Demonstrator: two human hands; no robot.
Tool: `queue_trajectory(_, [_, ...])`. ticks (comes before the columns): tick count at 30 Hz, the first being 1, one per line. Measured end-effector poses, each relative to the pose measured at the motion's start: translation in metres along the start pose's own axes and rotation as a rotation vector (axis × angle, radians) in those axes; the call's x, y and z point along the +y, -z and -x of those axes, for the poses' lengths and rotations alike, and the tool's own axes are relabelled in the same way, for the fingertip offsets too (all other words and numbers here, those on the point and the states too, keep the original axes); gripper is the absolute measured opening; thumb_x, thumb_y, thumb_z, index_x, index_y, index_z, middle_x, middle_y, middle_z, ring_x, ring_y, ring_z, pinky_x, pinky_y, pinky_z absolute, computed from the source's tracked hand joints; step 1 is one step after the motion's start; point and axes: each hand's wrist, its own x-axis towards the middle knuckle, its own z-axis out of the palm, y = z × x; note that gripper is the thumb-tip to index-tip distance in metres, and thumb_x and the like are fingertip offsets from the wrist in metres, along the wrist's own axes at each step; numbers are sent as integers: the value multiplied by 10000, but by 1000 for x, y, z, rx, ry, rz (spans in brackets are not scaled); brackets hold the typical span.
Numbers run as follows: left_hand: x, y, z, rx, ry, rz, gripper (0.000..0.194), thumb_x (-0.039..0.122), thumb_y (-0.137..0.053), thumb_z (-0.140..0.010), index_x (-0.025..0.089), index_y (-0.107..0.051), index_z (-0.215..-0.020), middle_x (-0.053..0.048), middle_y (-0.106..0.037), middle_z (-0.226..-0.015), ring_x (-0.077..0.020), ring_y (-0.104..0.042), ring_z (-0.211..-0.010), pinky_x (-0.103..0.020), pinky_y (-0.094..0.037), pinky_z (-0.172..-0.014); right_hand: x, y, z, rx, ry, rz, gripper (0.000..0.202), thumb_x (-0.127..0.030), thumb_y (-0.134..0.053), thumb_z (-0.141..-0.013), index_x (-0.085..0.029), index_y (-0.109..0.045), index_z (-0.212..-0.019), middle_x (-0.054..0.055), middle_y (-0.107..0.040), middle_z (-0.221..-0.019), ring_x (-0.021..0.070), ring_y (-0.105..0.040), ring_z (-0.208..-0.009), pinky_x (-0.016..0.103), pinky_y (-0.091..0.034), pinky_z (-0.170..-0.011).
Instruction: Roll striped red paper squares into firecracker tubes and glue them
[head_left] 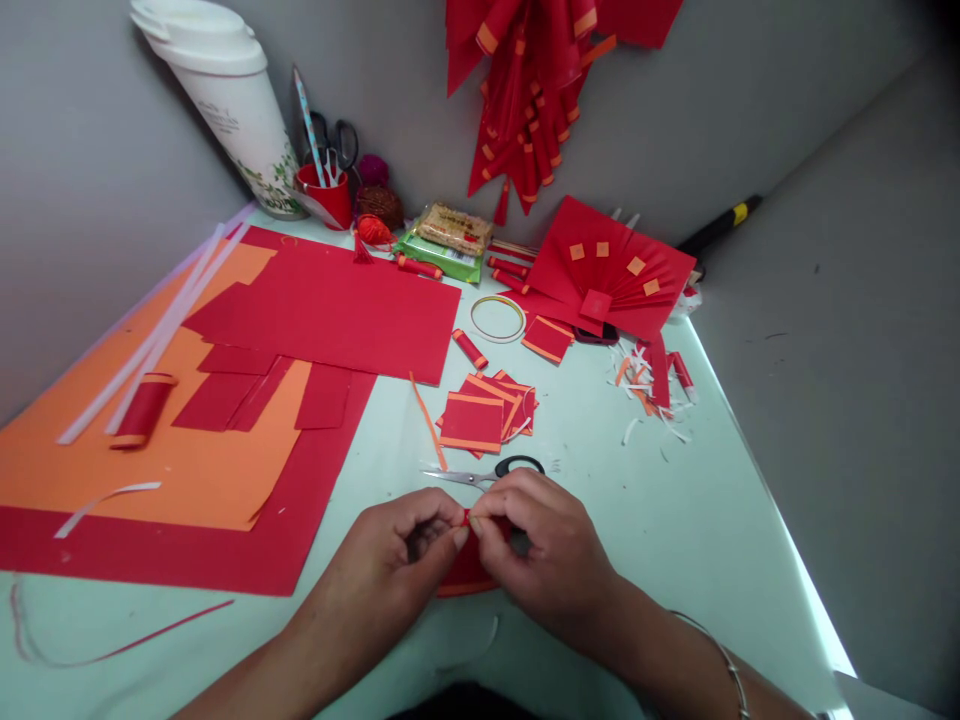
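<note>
My left hand [405, 550] and my right hand [544, 545] meet at the front of the table, thumbs and fingertips pinched together on the edge of a red paper piece [465, 570] with an orange strip along its lower edge. Much of that paper is hidden behind my fingers. Just beyond my hands lie scissors [469, 478] with black handles, partly covered by my right hand. Past them is a loose stack of red paper squares [471, 420] with orange bands. A thin orange strip [429, 425] lies left of the stack.
Large red [352, 310] and orange sheets [262, 480] cover the left side. At the back stand a white cup [232, 110] and a red pen holder [330, 195]. A tape roll [498, 318], a red folded fan piece [615, 270] and paper scraps [637, 375] lie to the right.
</note>
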Motion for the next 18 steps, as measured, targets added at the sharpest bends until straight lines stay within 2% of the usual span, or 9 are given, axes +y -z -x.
queue_trajectory(5, [-2,0,0,-7,4,14,245,429,-585,-878,228,-667,-765,1,-647,-701,-192,-565,-682,-277,-405,-626,1,-1,0,1,-52,-28,172,-154,-533,-869,-198,-666,-771,40,-664,-741,181,-625,-711,313,-518,-656])
queue_trajectory(13, [-2,0,2,33,1,25,223,423,-608,-863,239,-660,-749,19,-611,-666,-181,-531,-655,-257,-397,-606,2,-4,-1,40,-107,-88,134,-144,-532,-813,-208,-621,-736,11,-603,-716,147,-562,-632,266,-458,-566])
queue_trajectory(18, [4,3,1,71,2,60,212,398,-628,-838,228,-626,-712,36,-557,-632,-160,-493,-620,-248,-369,-574,-1,0,-1,44,-276,-283,106,-155,-551,-790,-212,-618,-732,-5,-566,-728,123,-496,-587,256,-431,-549])
